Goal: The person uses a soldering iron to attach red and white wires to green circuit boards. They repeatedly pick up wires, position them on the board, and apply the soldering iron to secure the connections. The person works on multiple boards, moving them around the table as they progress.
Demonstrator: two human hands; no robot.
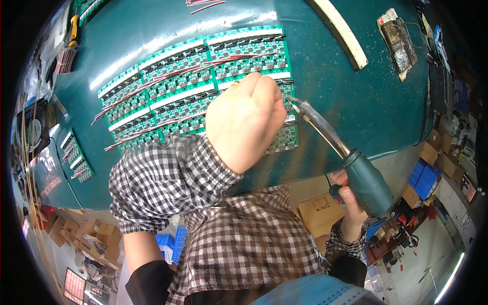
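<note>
Several rows of green circuit boards (244, 38) lie joined in panels on the table. Thin red, white and dark wires (203, 66) stretch across them. Over the right part of the lower rows is my left hand (246, 119), its fingers curled closed. Whatever they pinch is hidden beneath the knuckles. A dark green soldering gun (370, 184) is gripped in my right hand (352, 207), near the table's front edge. Its metal tip points up and left, close to my left fingertips at the boards' right edge. Whether the tip touches a board I cannot tell.
A small separate circuit board (77, 156) lies at the left, near a black fan (35, 124). Farther back are a yellow-handled tool (74, 28) and a wire bundle (65, 61). A long pale-topped bar (339, 31) and a stained metal block (398, 44) lie at the right.
</note>
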